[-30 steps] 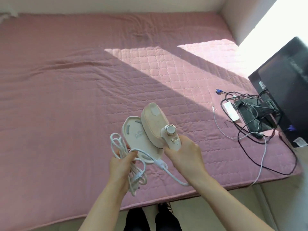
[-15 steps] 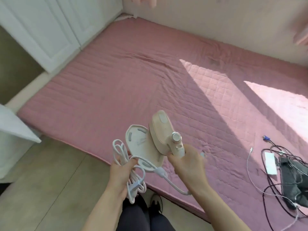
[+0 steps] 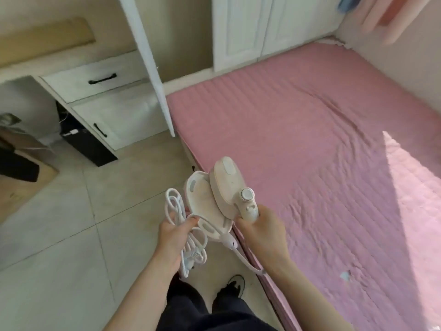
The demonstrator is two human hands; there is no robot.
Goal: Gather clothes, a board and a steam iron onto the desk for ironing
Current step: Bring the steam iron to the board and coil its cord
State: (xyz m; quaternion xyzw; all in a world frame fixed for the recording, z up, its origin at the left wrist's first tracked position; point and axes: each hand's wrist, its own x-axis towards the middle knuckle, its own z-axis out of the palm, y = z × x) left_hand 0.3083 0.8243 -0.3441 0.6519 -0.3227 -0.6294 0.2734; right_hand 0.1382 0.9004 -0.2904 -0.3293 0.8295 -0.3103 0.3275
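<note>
A cream steam iron (image 3: 225,187) is held up in front of me, above the bed's edge. My right hand (image 3: 262,231) is closed around its handle, just below the round dial. Its flat white soleplate (image 3: 202,199) faces left. My left hand (image 3: 173,237) grips the coiled white power cord (image 3: 175,209) and touches the soleplate's lower edge. The cord's plug hangs below that hand. The white desk (image 3: 71,68) with black-handled drawers stands at the upper left. No clothes or board can be made out.
A pink quilted bed (image 3: 310,163) fills the right side, with a sunlit patch at its right. White wardrobe doors (image 3: 238,32) stand behind, one door (image 3: 148,68) swung open next to the desk. A black box (image 3: 88,144) sits under the desk. Pale floor tiles (image 3: 59,235) spread left.
My view has swung left from the bed toward the desk and wardrobe. The monitor and cables have left the picture. Both hands keep the same hold on the iron and cord.
</note>
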